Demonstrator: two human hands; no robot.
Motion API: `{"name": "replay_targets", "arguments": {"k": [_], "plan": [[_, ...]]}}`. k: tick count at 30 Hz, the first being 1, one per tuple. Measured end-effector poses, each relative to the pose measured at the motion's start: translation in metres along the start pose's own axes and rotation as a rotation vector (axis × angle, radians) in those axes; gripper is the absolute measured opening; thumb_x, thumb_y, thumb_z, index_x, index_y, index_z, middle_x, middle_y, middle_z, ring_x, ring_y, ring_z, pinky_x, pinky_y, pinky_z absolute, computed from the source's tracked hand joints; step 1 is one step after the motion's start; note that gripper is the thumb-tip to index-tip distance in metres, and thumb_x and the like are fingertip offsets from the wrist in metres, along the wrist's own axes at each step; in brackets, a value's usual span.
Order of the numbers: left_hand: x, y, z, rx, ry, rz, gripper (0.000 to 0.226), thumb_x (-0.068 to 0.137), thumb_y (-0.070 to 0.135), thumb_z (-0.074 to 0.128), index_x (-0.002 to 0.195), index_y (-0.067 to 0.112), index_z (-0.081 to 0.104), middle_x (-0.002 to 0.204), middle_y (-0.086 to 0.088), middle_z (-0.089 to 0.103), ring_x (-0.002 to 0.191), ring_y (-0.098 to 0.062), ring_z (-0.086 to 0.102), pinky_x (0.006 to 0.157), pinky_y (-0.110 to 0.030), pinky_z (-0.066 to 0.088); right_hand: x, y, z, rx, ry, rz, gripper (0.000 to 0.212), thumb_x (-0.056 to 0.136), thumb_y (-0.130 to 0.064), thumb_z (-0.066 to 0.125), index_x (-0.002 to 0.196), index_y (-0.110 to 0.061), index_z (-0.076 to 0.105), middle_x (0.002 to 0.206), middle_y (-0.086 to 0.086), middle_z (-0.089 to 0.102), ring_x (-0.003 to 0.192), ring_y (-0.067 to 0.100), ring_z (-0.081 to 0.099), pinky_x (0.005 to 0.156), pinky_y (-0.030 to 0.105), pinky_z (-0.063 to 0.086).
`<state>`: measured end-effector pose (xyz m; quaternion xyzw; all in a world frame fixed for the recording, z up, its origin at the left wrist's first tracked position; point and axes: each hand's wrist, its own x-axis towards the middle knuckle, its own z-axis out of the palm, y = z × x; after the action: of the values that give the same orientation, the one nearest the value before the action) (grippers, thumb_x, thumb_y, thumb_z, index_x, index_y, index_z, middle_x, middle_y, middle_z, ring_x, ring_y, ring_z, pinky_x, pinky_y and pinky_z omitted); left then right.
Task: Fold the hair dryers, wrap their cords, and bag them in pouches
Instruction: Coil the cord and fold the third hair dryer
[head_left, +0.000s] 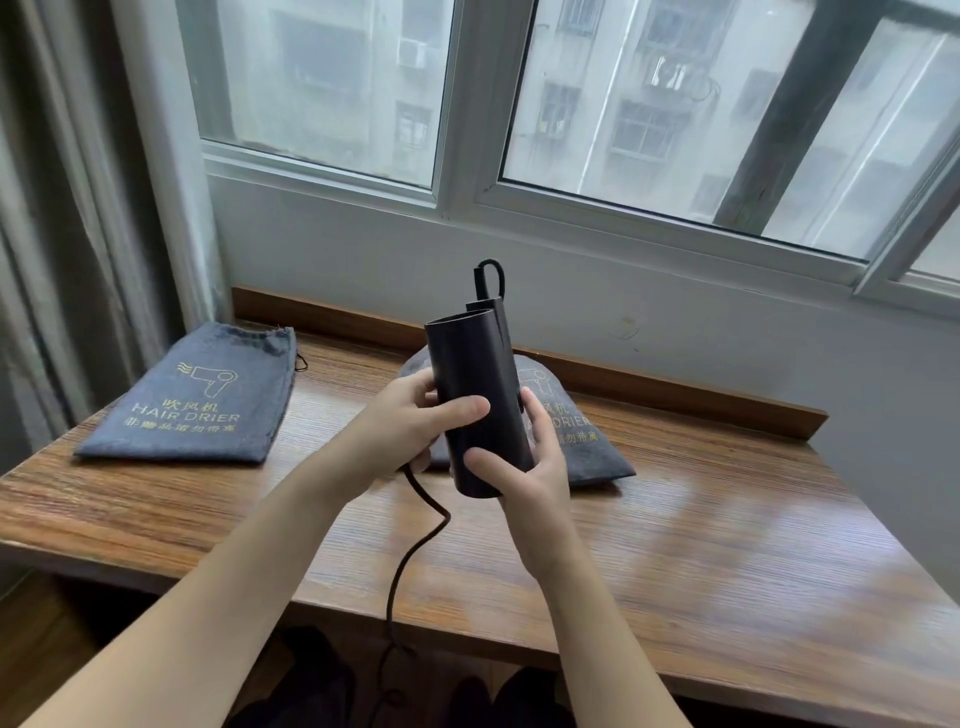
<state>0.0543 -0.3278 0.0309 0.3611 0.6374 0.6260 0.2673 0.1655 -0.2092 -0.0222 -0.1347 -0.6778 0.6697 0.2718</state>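
Note:
I hold a black hair dryer (475, 374) upright above the wooden table (727, 545), its handle folded against the barrel at the back. My left hand (410, 426) grips the barrel from the left, thumb across its front. My right hand (524, 457) grips its lower end from the right. The black cord (415, 545) loops out of the top, runs down from under my left hand and hangs past the table's front edge. A flat grey pouch (192, 400) printed "HAIR DRIER" lies at the left. A second, bulging grey pouch (576, 436) lies behind the dryer, partly hidden.
The table stands against a wall under a window, with a raised wooden lip (675, 389) along its back edge. A curtain (62, 234) hangs at the left. Dark shapes (311, 686) lie on the floor under the table's front edge.

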Motion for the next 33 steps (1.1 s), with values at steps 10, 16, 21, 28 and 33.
{"name": "replay_targets", "arguments": {"k": [10, 16, 21, 28, 33], "plan": [[0.001, -0.012, 0.002, 0.098, 0.102, -0.053, 0.021, 0.095, 0.029, 0.062, 0.112, 0.019, 0.07, 0.105, 0.011, 0.074, 0.055, -0.003, 0.06, 0.057, -0.024, 0.049, 0.002, -0.001, 0.007, -0.201, 0.23, -0.14, 0.115, 0.067, -0.023, 0.09, 0.149, -0.047, 0.014, 0.122, -0.022, 0.053, 0.107, -0.005, 0.06, 0.087, 0.025, 0.055], [-0.002, -0.013, -0.001, 0.058, 0.106, -0.064, 0.015, 0.093, 0.022, 0.065, 0.106, 0.018, 0.071, 0.098, 0.009, 0.075, 0.043, -0.004, 0.052, 0.041, -0.023, 0.041, 0.0, -0.006, -0.003, -0.147, 0.149, -0.219, 0.089, 0.075, 0.0, 0.079, 0.145, -0.035, 0.035, 0.119, -0.008, 0.06, 0.107, 0.016, 0.065, 0.084, 0.047, 0.059], [0.002, -0.009, 0.004, 0.156, 0.145, -0.049, 0.011, 0.09, 0.027, 0.069, 0.099, 0.022, 0.068, 0.097, 0.011, 0.074, 0.055, -0.003, 0.062, 0.043, -0.023, 0.044, 0.006, -0.005, 0.001, -0.307, 0.234, -0.316, 0.096, 0.075, -0.012, 0.082, 0.149, -0.038, 0.028, 0.134, -0.009, 0.051, 0.122, 0.017, 0.055, 0.094, 0.04, 0.055], [0.004, -0.007, 0.007, -0.003, 0.214, -0.099, 0.028, 0.091, 0.035, 0.066, 0.104, 0.011, 0.069, 0.06, 0.015, 0.068, 0.041, -0.002, 0.049, 0.043, -0.023, 0.038, 0.008, -0.008, -0.009, -0.25, 0.114, -0.353, 0.092, 0.076, -0.009, 0.079, 0.145, -0.049, 0.033, 0.137, -0.004, 0.05, 0.121, 0.02, 0.056, 0.094, 0.046, 0.056], [0.007, -0.01, 0.005, 0.018, 0.193, -0.112, 0.024, 0.092, 0.038, 0.064, 0.103, 0.017, 0.069, 0.086, 0.006, 0.076, 0.049, 0.004, 0.057, 0.047, -0.023, 0.04, 0.004, -0.006, -0.006, -0.235, 0.129, -0.377, 0.091, 0.08, -0.001, 0.077, 0.143, -0.05, 0.034, 0.14, -0.003, 0.048, 0.124, 0.02, 0.055, 0.087, 0.035, 0.059]]}}
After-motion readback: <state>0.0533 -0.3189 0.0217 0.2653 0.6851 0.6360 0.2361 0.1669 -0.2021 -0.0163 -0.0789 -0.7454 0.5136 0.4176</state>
